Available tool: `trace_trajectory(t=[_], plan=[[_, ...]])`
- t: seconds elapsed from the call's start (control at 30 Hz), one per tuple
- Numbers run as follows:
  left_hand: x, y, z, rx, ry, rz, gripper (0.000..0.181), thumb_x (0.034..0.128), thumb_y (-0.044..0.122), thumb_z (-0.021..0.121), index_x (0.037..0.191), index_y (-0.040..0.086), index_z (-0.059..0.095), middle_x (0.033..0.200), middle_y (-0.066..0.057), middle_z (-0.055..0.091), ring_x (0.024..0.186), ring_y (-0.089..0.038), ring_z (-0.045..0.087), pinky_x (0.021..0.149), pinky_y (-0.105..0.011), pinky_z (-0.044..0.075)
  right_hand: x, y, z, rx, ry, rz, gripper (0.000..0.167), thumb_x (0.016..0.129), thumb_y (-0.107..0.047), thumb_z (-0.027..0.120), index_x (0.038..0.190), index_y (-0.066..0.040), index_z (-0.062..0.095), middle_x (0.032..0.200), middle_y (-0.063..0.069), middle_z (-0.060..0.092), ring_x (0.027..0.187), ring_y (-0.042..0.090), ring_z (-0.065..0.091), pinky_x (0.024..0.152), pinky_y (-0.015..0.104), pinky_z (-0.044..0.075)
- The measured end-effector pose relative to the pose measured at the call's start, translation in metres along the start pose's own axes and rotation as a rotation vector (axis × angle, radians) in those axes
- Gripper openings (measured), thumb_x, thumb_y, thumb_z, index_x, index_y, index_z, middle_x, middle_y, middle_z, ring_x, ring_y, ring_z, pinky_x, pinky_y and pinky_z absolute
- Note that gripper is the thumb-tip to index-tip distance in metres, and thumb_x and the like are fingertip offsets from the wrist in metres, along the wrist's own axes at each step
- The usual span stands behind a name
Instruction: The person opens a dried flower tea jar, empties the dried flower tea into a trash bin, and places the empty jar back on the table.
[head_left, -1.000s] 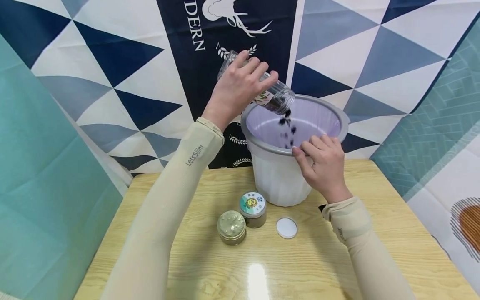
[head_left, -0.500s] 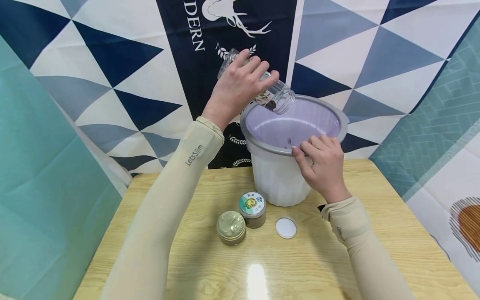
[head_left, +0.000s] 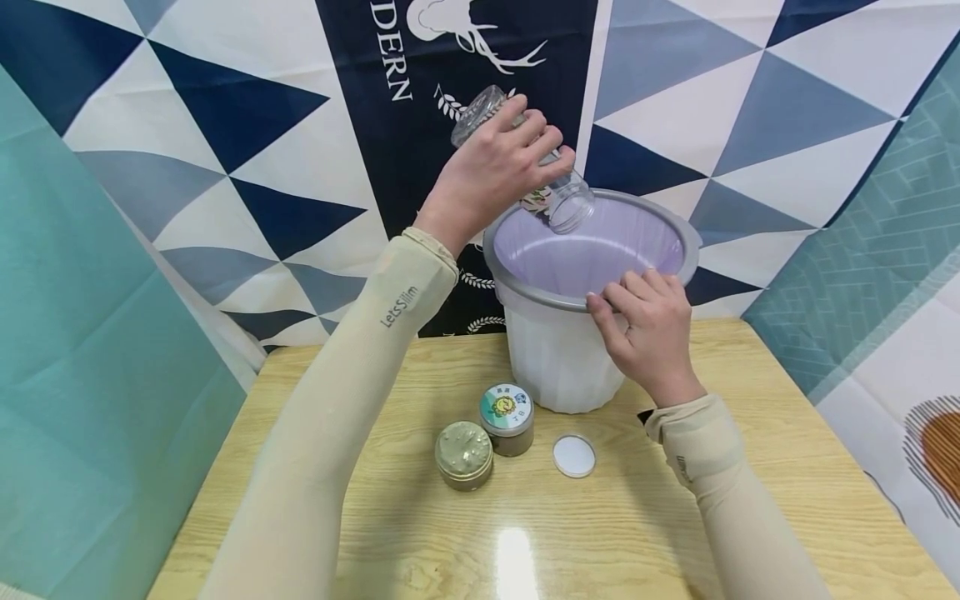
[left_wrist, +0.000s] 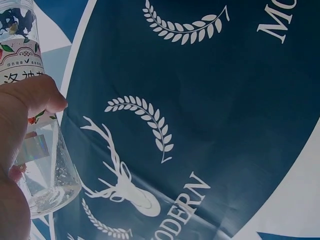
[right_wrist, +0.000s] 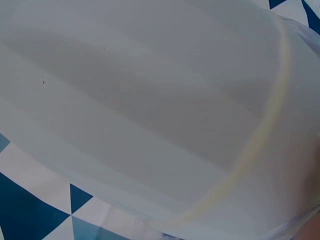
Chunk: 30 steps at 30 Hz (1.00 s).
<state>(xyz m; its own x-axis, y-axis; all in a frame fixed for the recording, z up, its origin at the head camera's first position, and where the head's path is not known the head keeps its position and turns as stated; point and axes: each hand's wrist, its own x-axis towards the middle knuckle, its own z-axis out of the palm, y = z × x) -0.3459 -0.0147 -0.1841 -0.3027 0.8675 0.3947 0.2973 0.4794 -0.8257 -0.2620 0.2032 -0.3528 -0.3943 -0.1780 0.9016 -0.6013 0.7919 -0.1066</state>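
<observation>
My left hand (head_left: 495, 171) grips a clear plastic jar (head_left: 572, 204) by its middle. The jar tilts steeply, its uncapped mouth pointing down over the trash bin (head_left: 562, 358). In the left wrist view, some dark dried bits (left_wrist: 16, 22) show near the jar's neck, above a floral label (left_wrist: 22, 62); its base end holds none. The bin is white with a grey rim and a purple liner (head_left: 600, 250). My right hand (head_left: 648, 329) holds the bin's near right rim, fingers curled over it. In the right wrist view the bin's white wall (right_wrist: 150, 110) fills most of the picture.
On the wooden table (head_left: 397, 533) before the bin stand a tin with a sunflower-printed lid (head_left: 507, 408) and a gold-topped tin (head_left: 463, 450). A round white lid (head_left: 573, 456) lies to their right. Patterned cloth (head_left: 277, 125) hangs close behind the bin.
Dark bits fell from the jar into the bin a second ago; none are seen falling now. My left hand has raised the jar's base, tipping it more steeply. The right hand stays put.
</observation>
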Motion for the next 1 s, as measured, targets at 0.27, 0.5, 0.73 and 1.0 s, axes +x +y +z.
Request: trace_trajectory(t=[0.27, 0.5, 0.73, 1.0], plan=[[0.0035, 0.0004, -0.0017, 0.038, 0.012, 0.046, 0.057, 0.0988, -0.015, 0.036, 0.141, 0.019, 0.054, 0.137, -0.007, 0.063, 0.13, -0.026, 0.058, 0.123, -0.042, 0.036, -0.0004, 0.0005, 0.0002, 0.0, 0.003, 0.001, 0.054, 0.106, -0.043, 0.046, 0.068, -0.005, 0.056, 0.063, 0.006, 0.041, 0.063, 0.032, 0.041, 0.068, 0.05, 0.034], [0.0052, 0.0005, -0.0054, 0.09, -0.002, 0.076, 0.06, 0.0976, -0.016, 0.037, 0.143, 0.021, 0.052, 0.14, -0.007, 0.061, 0.134, -0.025, 0.055, 0.125, -0.04, 0.033, -0.0006, 0.0007, 0.0007, 0.007, 0.004, 0.003, 0.054, 0.105, -0.043, 0.047, 0.068, -0.006, 0.057, 0.063, 0.006, 0.041, 0.063, 0.032, 0.041, 0.068, 0.05, 0.033], [0.005, -0.0005, -0.0081, 0.175, -0.004, 0.132, 0.066, 0.0954, -0.017, 0.036, 0.147, 0.023, 0.048, 0.143, -0.007, 0.059, 0.136, -0.027, 0.053, 0.125, -0.039, 0.032, 0.0, -0.0003, 0.0013, 0.014, 0.007, -0.001, 0.052, 0.105, -0.042, 0.048, 0.069, -0.005, 0.059, 0.063, 0.006, 0.042, 0.065, 0.032, 0.042, 0.069, 0.049, 0.034], [0.0072, -0.001, -0.0086, 0.245, 0.059, 0.158, 0.068, 0.0944, -0.017, 0.034, 0.147, 0.025, 0.048, 0.143, -0.004, 0.058, 0.136, -0.026, 0.053, 0.124, -0.037, 0.032, -0.0001, -0.0003, -0.0002, 0.003, 0.011, -0.001, 0.052, 0.105, -0.041, 0.048, 0.069, -0.006, 0.058, 0.063, 0.005, 0.041, 0.064, 0.031, 0.042, 0.069, 0.049, 0.035]])
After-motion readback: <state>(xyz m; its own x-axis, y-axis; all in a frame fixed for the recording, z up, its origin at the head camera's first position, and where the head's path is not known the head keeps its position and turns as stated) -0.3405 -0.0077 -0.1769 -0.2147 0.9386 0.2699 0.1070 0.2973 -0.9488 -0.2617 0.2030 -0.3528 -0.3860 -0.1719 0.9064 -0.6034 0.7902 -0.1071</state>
